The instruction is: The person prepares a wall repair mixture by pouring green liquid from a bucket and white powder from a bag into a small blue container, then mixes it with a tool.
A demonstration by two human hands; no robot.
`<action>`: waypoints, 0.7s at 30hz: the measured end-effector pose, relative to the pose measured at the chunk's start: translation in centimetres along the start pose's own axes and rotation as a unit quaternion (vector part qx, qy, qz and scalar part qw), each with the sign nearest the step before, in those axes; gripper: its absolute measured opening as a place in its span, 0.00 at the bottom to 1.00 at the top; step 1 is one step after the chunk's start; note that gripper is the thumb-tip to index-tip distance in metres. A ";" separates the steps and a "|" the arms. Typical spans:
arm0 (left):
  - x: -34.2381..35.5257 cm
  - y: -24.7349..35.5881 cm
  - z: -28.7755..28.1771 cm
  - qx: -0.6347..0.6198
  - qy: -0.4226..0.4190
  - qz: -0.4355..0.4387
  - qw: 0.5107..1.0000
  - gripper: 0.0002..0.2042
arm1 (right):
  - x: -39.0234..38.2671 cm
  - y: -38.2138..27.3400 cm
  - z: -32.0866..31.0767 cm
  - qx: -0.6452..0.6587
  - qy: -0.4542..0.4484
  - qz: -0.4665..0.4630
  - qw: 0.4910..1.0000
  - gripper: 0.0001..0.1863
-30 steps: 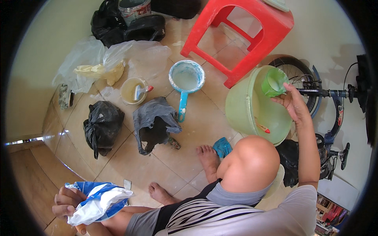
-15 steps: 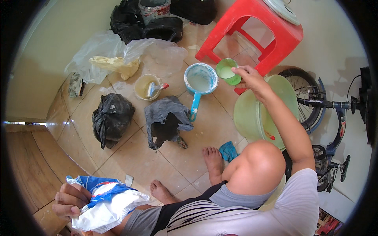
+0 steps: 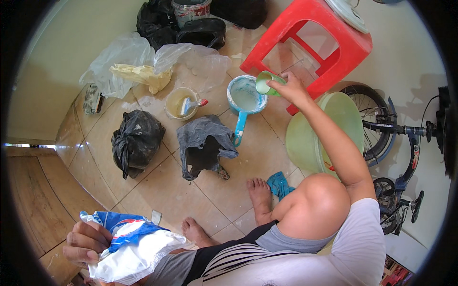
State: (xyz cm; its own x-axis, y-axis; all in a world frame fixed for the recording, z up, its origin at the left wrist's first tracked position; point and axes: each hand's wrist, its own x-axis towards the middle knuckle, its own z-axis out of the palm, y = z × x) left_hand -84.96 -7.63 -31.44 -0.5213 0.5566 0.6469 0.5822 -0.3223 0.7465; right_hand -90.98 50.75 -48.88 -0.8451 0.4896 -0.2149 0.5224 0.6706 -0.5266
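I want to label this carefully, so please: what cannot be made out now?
Head view, all:
- Green cup: exact contents, too small to tell.
- Blue-and-white packet: contents, hidden by its wrapping.
- Pale green tub: part of its inside, behind the right arm.
- Bucket: upper part, cut off by the top edge.

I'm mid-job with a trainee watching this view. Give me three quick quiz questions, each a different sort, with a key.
1. Which hand holds the green cup?
2. True or false: the blue-handled dipper stands on top of the red stool.
3. What is in the left hand?
A) a teal cloth
B) a blue-and-white packet
C) a black bag

Key:
1. The right hand.
2. False; it stands on the tiled floor.
3. B.
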 end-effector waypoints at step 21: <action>-0.5 -1.4 -0.8 -0.028 -0.025 -0.009 0.999 0.28 | -1.7 -1.6 -0.1 -0.071 0.060 -0.053 0.994 0.47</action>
State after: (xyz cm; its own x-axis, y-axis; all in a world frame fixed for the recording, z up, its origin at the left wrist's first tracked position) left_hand -86.03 -8.02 -32.69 -0.4991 0.5996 0.6256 0.5357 -0.3540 0.7666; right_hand -90.39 48.89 -47.54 -0.8810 0.4694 -0.0599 0.4491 0.7895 -0.4184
